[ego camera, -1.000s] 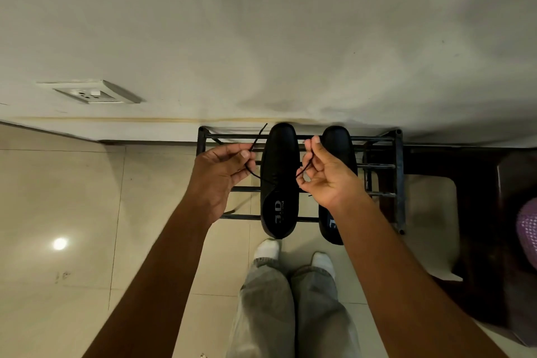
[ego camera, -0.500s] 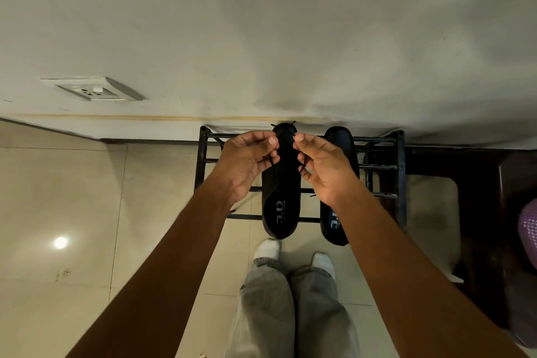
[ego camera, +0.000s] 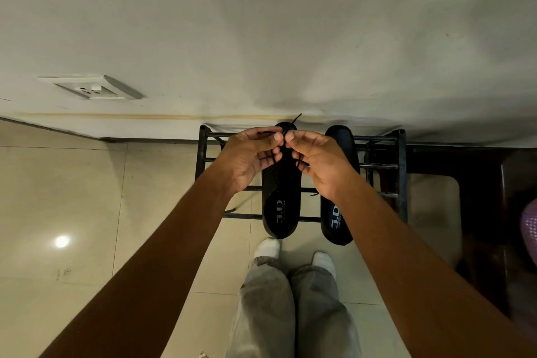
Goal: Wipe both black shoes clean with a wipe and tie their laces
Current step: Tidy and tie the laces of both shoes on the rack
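Observation:
Two black shoes stand side by side on a black metal rack [ego camera: 402, 171] against the wall, heels toward me. Above the left shoe [ego camera: 280, 209] my left hand [ego camera: 251, 155] and my right hand [ego camera: 315, 160] meet, thumbs and fingertips almost touching. Each hand pinches a thin black lace [ego camera: 296, 118] of that shoe; one lace end sticks up past the toe. The right shoe [ego camera: 337, 221] is partly covered by my right wrist. No wipe is in view.
A cream wall with a white socket plate [ego camera: 93, 90] runs behind the rack. Dark wooden furniture [ego camera: 494, 212] stands to the right, with something purple at the frame edge. My socked feet [ego camera: 268, 247] stand on the pale tiled floor just before the rack.
My hands, earlier apart on either side of the left shoe with the laces pulled out, have come together over its front, lace ends now crossing between the fingertips.

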